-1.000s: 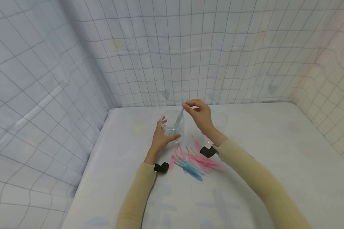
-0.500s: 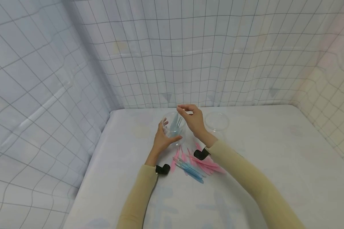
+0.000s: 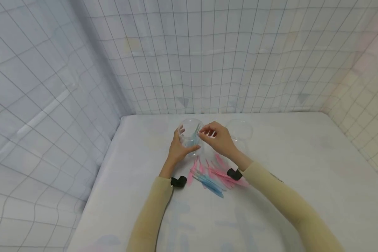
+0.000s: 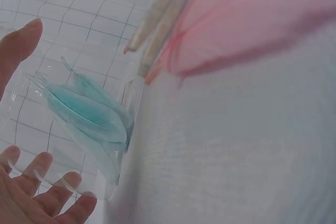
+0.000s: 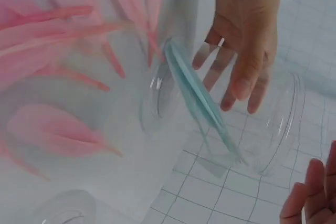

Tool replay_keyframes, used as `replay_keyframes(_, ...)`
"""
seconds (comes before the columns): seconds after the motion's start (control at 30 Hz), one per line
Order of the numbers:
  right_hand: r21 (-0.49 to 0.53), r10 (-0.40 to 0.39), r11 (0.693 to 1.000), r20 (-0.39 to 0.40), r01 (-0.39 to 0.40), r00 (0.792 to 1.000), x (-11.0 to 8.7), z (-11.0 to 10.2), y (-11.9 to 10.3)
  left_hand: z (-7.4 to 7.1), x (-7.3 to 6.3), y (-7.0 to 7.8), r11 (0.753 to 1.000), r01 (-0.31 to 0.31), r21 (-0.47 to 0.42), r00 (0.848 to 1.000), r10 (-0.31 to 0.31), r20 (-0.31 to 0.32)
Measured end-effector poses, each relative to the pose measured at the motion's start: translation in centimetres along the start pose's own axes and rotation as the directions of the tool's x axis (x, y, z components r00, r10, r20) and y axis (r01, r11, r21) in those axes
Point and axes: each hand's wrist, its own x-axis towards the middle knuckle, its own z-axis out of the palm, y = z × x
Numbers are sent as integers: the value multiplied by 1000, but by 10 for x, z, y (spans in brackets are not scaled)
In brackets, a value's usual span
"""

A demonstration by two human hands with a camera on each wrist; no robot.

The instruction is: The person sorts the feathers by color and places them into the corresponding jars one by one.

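Note:
My left hand [image 3: 179, 150] grips a clear jar [image 3: 190, 123], its thumb and fingers round the wall. In the left wrist view several pale blue feathers [image 4: 86, 114] lean inside the jar, quills toward the mouth. Beside the rim on the right is my right hand [image 3: 218, 140], its fingers loosely bent. The right wrist view has its fingertips [image 5: 315, 174] apart from the blue feathers, with nothing visible between them. In front of the jar lie loose pink feathers [image 3: 222, 175] and a bunch of blue feathers [image 3: 209, 185].
Right of the held jar stands another clear round container [image 3: 239, 130], partly behind my right hand. A pale cloth covers the table [image 3: 138, 168]. Gridded white curtains [image 3: 208, 70] close off the back and sides.
My right hand lowered a blue feather into the jar, let go of it and drew slightly to the right. The left hand has kept its grip on the jar.

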Motion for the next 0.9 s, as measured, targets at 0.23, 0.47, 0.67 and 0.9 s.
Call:
replay_keyframes(0.23,-325,61,943,378,71,924,-28,10,-2,-1,2,-2,1000,-19,0,1000,19,7)
replay_keyframes(0.47,-483,177,870,499,102,849,-42,25,-1,-1,3,0,1000,10,-7,1000,-10,2)
replay_keyframes(0.67,-528,232,843,531,104,815,-48,30,0,0,2,2,1000,12,-2,1000,-12,-5)
replay_keyframes(0.9,-499,299,867,545,16,783,-49,35,5,0,2,0,1000,17,4,1000,-17,-11)
